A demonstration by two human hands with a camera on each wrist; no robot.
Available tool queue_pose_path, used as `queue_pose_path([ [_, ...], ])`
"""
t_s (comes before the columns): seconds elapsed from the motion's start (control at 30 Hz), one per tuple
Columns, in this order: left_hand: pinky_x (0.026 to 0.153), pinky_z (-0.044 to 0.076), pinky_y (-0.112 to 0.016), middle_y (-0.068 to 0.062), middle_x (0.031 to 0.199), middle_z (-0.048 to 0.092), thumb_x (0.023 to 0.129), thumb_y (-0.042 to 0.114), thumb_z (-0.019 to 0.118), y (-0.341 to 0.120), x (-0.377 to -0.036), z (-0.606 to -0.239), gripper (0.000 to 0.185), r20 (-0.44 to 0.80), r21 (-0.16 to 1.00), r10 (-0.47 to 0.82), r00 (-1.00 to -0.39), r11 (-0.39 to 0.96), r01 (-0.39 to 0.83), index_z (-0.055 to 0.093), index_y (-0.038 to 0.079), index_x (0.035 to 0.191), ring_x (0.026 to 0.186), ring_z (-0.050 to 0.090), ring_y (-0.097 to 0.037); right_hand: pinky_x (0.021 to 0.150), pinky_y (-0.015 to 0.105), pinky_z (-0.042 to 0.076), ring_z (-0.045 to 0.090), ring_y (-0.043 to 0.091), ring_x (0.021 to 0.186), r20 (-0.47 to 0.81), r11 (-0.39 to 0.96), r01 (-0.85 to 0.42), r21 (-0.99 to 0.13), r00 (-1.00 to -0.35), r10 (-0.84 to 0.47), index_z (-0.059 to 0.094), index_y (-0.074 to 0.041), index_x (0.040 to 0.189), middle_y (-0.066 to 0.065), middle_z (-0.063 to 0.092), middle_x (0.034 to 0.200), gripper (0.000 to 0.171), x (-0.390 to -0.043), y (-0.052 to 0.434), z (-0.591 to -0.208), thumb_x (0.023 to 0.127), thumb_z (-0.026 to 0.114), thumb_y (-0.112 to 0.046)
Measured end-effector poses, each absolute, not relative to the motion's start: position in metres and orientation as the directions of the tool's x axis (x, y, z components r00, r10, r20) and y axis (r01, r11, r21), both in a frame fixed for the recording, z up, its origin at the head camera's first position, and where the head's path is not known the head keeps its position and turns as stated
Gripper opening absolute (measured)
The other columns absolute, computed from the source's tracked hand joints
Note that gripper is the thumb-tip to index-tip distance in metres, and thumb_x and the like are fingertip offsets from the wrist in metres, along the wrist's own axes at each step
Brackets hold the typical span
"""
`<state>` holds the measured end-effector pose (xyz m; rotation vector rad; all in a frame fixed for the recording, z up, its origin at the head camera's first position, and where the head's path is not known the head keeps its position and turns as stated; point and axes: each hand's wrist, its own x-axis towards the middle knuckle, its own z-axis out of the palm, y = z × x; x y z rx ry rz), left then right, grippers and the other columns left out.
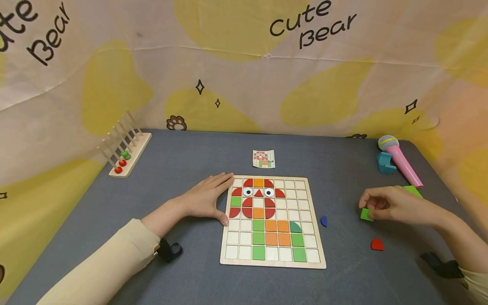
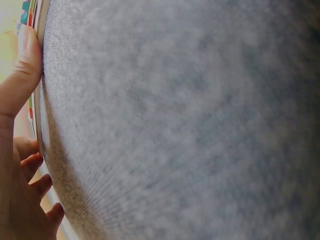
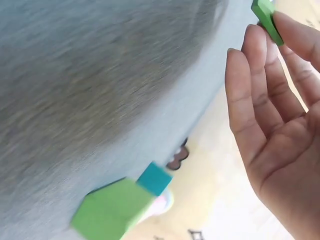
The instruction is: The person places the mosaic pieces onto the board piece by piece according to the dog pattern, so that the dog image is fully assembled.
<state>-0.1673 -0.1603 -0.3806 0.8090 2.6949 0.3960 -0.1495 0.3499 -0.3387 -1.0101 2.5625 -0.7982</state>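
Observation:
A wooden grid board (image 1: 282, 256) lies mid-table, bearing red, green, orange and teal tiles and two round eye pieces that form a bird-like figure. My left hand (image 1: 206, 197) rests along its upper left edge, thumb and fingers spread and touching the rim. In the left wrist view the thumb (image 2: 31, 60) lies against the board's side. To the right of the board, my right hand (image 1: 396, 205) pinches a green square tile (image 1: 366, 214) between thumb and fingertips. The right wrist view shows that green tile (image 3: 267, 21) tilted in the pinch.
Beside the board lies a blue half-round piece (image 1: 323, 221); a red quarter-round piece (image 1: 377, 245) lies nearer my right hand. A pattern card (image 1: 263, 159) sits behind the board. Further back are a pink microphone (image 1: 404, 163), a teal block (image 1: 386, 163), a green block (image 1: 413, 191) and a peg rack (image 1: 131, 156).

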Motion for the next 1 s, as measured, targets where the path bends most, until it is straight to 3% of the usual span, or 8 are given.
queue_pose_path([
  [0.53, 0.127, 0.016, -0.053, -0.004, 0.169, 0.014, 0.064, 0.071, 0.078, -0.161, -0.166, -0.381, 0.126, -0.209, 0.346, 0.564, -0.799, 0.807, 0.479, 0.018, 0.013, 0.159, 0.157, 0.013, -0.030, 0.067, 0.018, 0.053, 0.058, 0.002, 0.074, -0.097, 0.649, -0.449, -0.615, -0.773, -0.627, 0.070, -0.020, 0.101, -0.010, 0.067, 0.086, 0.013, -0.163, 0.266, -0.327, 0.089, 0.074, -0.019],
  [0.7, 0.127, 0.016, -0.053, -0.004, 0.169, 0.014, 0.064, 0.071, 0.078, -0.162, -0.167, -0.381, 0.126, -0.203, 0.346, 0.570, -0.796, 0.802, 0.486, 0.018, 0.013, 0.159, 0.157, 0.012, -0.030, 0.069, 0.018, 0.053, 0.058, 0.002, 0.076, -0.126, 0.661, -0.423, -0.620, -0.778, -0.616, 0.072, -0.019, 0.102, -0.008, 0.070, 0.090, 0.016, -0.166, 0.238, -0.332, 0.087, 0.076, -0.017],
  [1.0, 0.128, 0.016, -0.052, -0.003, 0.169, 0.014, 0.064, 0.071, 0.078, -0.161, -0.167, -0.382, 0.127, -0.203, 0.347, 0.568, -0.798, 0.804, 0.484, 0.017, 0.014, 0.160, 0.157, 0.013, -0.029, 0.062, 0.019, 0.050, 0.056, 0.005, 0.069, -0.122, 0.655, -0.427, -0.624, -0.774, -0.621, 0.075, -0.017, 0.102, -0.004, 0.071, 0.088, 0.017, -0.166, 0.203, -0.341, 0.087, 0.073, -0.009],
])
